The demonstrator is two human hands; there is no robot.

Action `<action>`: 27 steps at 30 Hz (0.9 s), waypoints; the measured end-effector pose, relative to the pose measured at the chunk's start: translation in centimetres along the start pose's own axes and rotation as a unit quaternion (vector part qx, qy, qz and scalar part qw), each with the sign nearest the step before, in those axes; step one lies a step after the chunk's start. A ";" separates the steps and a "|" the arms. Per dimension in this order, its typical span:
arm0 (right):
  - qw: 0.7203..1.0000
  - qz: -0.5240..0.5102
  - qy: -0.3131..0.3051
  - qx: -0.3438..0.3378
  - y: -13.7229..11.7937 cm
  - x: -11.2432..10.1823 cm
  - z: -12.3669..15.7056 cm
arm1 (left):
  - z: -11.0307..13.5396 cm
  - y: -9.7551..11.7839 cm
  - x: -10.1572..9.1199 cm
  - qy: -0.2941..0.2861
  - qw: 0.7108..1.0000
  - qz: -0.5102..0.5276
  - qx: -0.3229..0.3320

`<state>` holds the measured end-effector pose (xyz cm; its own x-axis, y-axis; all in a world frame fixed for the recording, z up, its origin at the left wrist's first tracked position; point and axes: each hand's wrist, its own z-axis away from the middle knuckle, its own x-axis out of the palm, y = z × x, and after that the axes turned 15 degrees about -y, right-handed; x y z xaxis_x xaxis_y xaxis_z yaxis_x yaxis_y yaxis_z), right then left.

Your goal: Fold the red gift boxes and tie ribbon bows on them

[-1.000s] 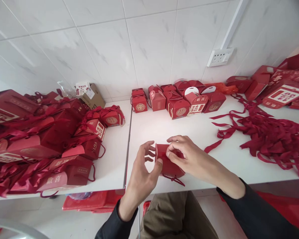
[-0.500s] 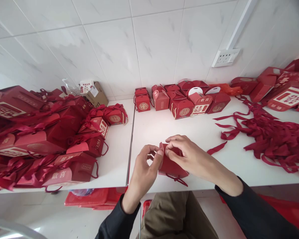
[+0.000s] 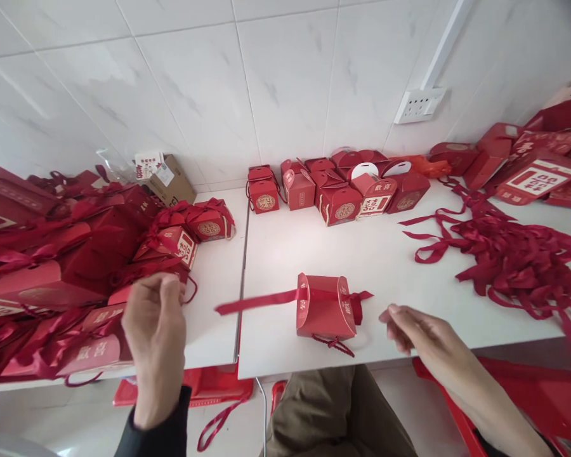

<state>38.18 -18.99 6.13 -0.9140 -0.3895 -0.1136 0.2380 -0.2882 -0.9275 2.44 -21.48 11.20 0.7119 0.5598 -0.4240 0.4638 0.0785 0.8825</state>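
A small red gift box (image 3: pixel 324 315) stands near the front edge of the white table (image 3: pixel 371 254). A red ribbon (image 3: pixel 257 302) runs through its top, with a long tail lying free to the left and a short end sticking out on the right. My left hand (image 3: pixel 153 330) hovers well left of the box, over the front of the box pile, showing its back with the fingers curled; their inside is hidden. My right hand (image 3: pixel 416 330) is just right of the box, fingers loosely stretched toward it, holding nothing and not touching it.
A heap of ribbon-tied red boxes (image 3: pixel 66 266) fills the left table. A row of red boxes (image 3: pixel 342 190) lines the wall. Loose red ribbons (image 3: pixel 509 254) and flat red boxes (image 3: pixel 533 171) lie at the right. A brown carton (image 3: pixel 171 181) and a wall socket (image 3: pixel 419 105) are behind.
Both hands were at the box top, working it. They have since let go and moved apart, the left far to the left. The ribbon now lies stretched through the box.
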 end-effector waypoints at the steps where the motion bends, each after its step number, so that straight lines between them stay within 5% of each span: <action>1: 0.999 -0.022 -0.029 0.028 0.5 0.4 0.3 | 1.1 -0.1 0.5 -0.072 0.997 -0.002 -0.022; 4: 0.992 -0.075 -0.072 0.076 1.2 1.8 0.3 | 4.7 -0.3 3.3 -0.380 0.921 0.010 -0.088; 6: 0.990 -0.095 -0.071 0.083 1.1 2.6 -0.3 | 6.4 -0.3 5.6 -0.436 0.896 0.017 -0.086; 11: 0.978 -0.196 -0.026 0.062 0.2 3.4 -2.4 | 6.9 -0.4 9.4 -0.343 0.928 0.111 -0.093; 15: 0.956 -0.294 0.001 -0.020 -0.5 3.4 -3.3 | 5.7 0.4 10.8 -0.311 0.906 0.263 -0.116; 20: 0.947 -0.306 0.037 -0.089 -1.8 2.9 -3.1 | 4.6 2.6 11.4 -0.290 0.868 0.398 -0.058; 24: 0.949 -0.274 0.074 -0.139 -2.8 2.7 -2.5 | 4.0 3.8 11.2 -0.232 0.874 0.427 -0.015; 27: 0.954 -0.227 0.082 -0.179 -3.8 2.8 -2.1 | 3.7 4.6 11.2 -0.261 0.879 0.399 0.005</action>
<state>34.02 -17.16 8.55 -0.9426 -0.1449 0.3010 -0.2942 -0.0663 -0.9534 14.44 -17.89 9.77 0.9563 -0.0220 0.2916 -0.2908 -0.1764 0.9404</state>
